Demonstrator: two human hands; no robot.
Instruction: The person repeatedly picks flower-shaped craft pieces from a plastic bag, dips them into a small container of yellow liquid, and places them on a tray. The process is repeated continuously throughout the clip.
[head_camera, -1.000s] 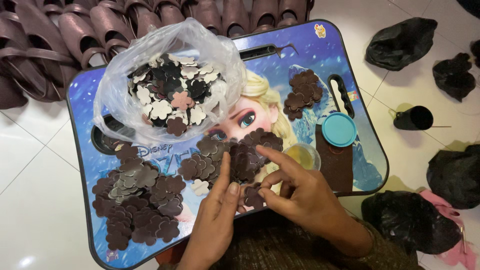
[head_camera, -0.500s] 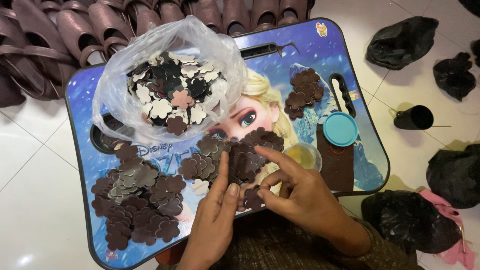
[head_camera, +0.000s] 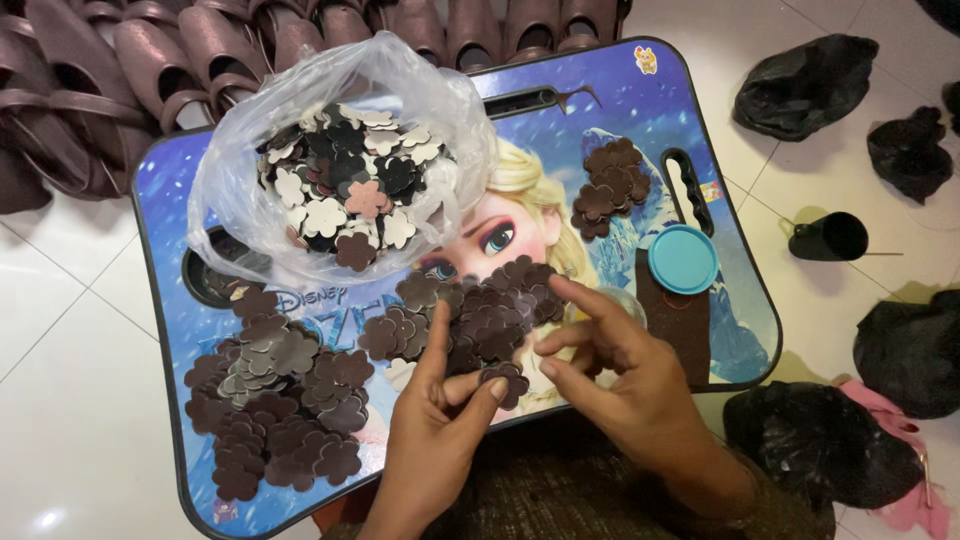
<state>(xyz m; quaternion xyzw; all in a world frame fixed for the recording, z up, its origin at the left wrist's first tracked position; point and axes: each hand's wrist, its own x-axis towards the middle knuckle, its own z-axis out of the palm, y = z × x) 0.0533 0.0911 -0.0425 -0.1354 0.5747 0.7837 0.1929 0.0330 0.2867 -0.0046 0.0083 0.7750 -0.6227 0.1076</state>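
The left hand (head_camera: 435, 425) pinches a dark brown flower-shaped cutout (head_camera: 506, 380) between thumb and a bent finger, its forefinger stretched up onto the middle pile of cutouts (head_camera: 480, 310) near the table's near edge. The right hand (head_camera: 620, 385) is beside it with fingers spread and loosely curled, fingertips close to the same cutout; whether it actually grips the piece is hard to tell from this angle, as the fingers cover the contact.

The table (head_camera: 610, 95) is a small lap table with a blue cartoon print and a dark rim, set on a white tiled floor (head_camera: 70, 330). A larger heap of brown cutouts (head_camera: 275, 400) fills its near left corner, and a small cluster (head_camera: 605, 185) lies toward the far right. A clear plastic bag (head_camera: 340, 150) holding mixed black, cream and pink cutouts takes up the far left part, overhanging a round recess in the table. A round light-blue lid (head_camera: 683, 260) sits by the right edge, just above a dark brown strip (head_camera: 675, 330).

Beyond the far edge stand rows of brown shoe pieces (head_camera: 150, 50). Black plastic bags (head_camera: 805, 85) lie on the floor to the right, along with a black cup (head_camera: 828, 238) on its side.
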